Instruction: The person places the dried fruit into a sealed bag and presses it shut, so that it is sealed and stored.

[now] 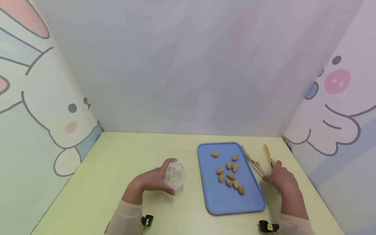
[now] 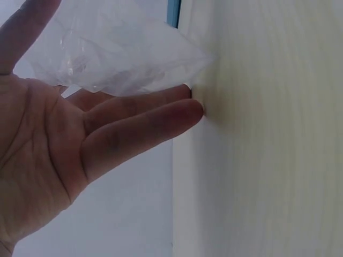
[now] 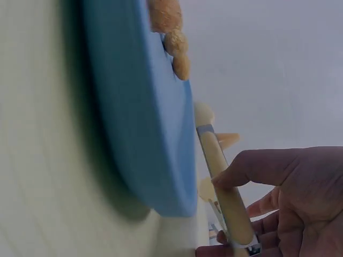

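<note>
On the table stands a clear plastic bag (image 1: 178,175), its mouth apparently facing up. My left hand (image 1: 155,179) is spread around its left side, and the nearly straight fingers (image 2: 144,128) reach down to the tabletop in the left wrist view. Beside the right edge of a blue tray (image 1: 211,199), my right hand (image 1: 280,178) grips a pair of tongs (image 1: 258,168) with pale, wood-coloured tips. Those tips point away from me and stand apart. In the right wrist view the thumb presses along one tong arm (image 3: 228,198). Several brown nuts in their shells (image 1: 230,176) lie scattered on the tray.
A pale yellow table (image 1: 141,147) meets a grey wall (image 1: 182,75) at the back. Side walls carry a rabbit drawing (image 1: 58,124) at left and a pig drawing (image 1: 337,107) at right.
</note>
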Tool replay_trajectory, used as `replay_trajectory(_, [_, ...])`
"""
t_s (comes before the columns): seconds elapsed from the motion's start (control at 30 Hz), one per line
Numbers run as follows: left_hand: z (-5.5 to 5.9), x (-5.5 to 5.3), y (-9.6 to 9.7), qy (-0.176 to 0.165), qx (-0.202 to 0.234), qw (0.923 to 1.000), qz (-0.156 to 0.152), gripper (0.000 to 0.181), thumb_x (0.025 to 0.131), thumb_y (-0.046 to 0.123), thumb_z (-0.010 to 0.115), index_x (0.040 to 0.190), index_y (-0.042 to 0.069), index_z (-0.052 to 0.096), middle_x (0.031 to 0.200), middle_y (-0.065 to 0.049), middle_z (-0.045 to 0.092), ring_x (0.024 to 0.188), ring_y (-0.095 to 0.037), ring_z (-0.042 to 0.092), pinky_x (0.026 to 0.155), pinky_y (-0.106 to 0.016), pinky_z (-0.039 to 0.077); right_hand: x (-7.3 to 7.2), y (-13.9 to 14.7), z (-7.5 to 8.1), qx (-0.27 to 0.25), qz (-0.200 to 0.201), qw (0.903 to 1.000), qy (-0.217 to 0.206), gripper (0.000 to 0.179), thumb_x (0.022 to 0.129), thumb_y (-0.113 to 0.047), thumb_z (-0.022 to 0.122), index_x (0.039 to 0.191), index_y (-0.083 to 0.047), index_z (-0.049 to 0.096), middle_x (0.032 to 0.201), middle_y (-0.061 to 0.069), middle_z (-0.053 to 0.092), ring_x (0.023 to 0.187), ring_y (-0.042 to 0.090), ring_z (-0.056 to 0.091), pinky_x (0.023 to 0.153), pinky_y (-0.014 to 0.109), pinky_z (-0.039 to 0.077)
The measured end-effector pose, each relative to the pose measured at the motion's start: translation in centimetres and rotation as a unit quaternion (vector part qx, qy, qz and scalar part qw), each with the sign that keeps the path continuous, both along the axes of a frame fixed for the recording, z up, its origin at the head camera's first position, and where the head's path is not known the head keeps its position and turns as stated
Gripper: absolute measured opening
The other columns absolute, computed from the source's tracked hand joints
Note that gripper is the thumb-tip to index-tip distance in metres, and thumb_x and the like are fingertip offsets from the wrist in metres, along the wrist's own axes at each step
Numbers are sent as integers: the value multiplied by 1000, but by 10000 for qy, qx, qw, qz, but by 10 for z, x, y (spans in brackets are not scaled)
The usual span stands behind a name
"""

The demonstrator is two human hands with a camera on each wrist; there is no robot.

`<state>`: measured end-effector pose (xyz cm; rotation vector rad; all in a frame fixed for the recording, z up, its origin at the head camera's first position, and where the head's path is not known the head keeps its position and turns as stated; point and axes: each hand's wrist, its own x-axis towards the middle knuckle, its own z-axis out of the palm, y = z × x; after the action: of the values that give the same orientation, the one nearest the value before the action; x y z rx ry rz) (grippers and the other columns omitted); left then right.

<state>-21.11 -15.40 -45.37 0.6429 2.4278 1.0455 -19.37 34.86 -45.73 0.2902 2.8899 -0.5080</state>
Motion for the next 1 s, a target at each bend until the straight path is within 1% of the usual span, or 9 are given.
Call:
replay_trajectory(0.03, [0, 0, 0, 12, -22, 10000, -2, 114, 65, 37, 91, 149, 32, 15, 113, -11, 55, 89, -21, 55, 80, -41, 45, 2, 2, 1, -115, -34, 9999, -30, 86, 85, -40, 68, 124, 23, 24, 99, 40, 50, 75, 40, 58, 63, 48, 47])
replay_trajectory(0.1, [-1, 0, 0, 49, -66, 10000, -17, 114, 65, 37, 91, 150, 32, 15, 113, -11, 55, 89, -21, 55, 80, -41, 45, 4, 6, 1, -219, -49, 9997, -141, 84, 88, -44, 63, 121, 25, 27, 104, 44, 42, 73, 38, 59, 62, 47, 48])
replay_trajectory(0.23, [-1, -1, -1, 105, -137, 9998, -29, 114, 64, 38, 91, 149, 33, 16, 111, -10, 55, 88, -20, 55, 80, -40, 44, 4, 10, -1, -262, -93, 9993, -258, 80, 92, -47, 54, 119, 25, 31, 104, 44, 40, 73, 36, 58, 63, 45, 48])
replay_trajectory(0.37, [-1, -1, 0, 107, -117, 9999, -54, 113, 64, 38, 91, 149, 32, 16, 110, -9, 55, 88, -20, 55, 79, -39, 44, 2, 13, -2, -179, -56, 9994, -299, 94, 92, -56, 51, 124, 27, 23, 106, 46, 47, 87, 46, 58, 72, 53, 46])
replay_trajectory(0.57, [-2, -1, 0, 109, -95, 9999, -73, 114, 64, 38, 91, 149, 31, 15, 111, -9, 55, 88, -20, 55, 80, -39, 44, 3, 15, 5, -196, -254, 9991, -279, 121, 85, -81, 40, 137, 25, 10, 118, 49, 46, 94, 57, 57, 70, 53, 46])
replay_trajectory(0.63, [-2, -1, 0, 144, -111, 9998, -81, 114, 64, 39, 91, 149, 31, 15, 110, -9, 55, 87, -20, 56, 80, -39, 44, 4, 16, 10, -264, -343, 9988, -211, 125, 84, -83, 36, 142, 22, 2, 128, 49, 40, 101, 60, 54, 71, 54, 46])
replay_trajectory(0.8, [-2, 0, 0, 120, -116, 9998, -69, 113, 65, 39, 91, 149, 30, 16, 110, -9, 55, 87, -20, 56, 79, -39, 44, 6, 15, 20, -551, -507, 9971, 168, 119, 85, -82, 35, 152, 6, -7, 143, 45, 25, 117, 63, 42, 79, 60, 43])
replay_trajectory(0.9, [-3, 0, 0, 105, -110, 9999, -67, 113, 65, 39, 91, 149, 30, 16, 111, -9, 55, 88, -20, 55, 80, -39, 44, 5, 11, 23, -593, -529, 9958, 454, 113, 86, -81, 36, 155, 0, -3, 146, 42, 26, 118, 62, 42, 79, 60, 42])
replay_trajectory(1.0, [-3, 0, 0, 118, -105, 9998, -76, 113, 64, 40, 91, 149, 30, 16, 111, -9, 55, 88, -20, 55, 80, -39, 44, 6, 6, 25, -556, -520, 9952, 622, 109, 87, -80, 35, 155, -2, 3, 147, 39, 28, 118, 62, 43, 78, 60, 42])
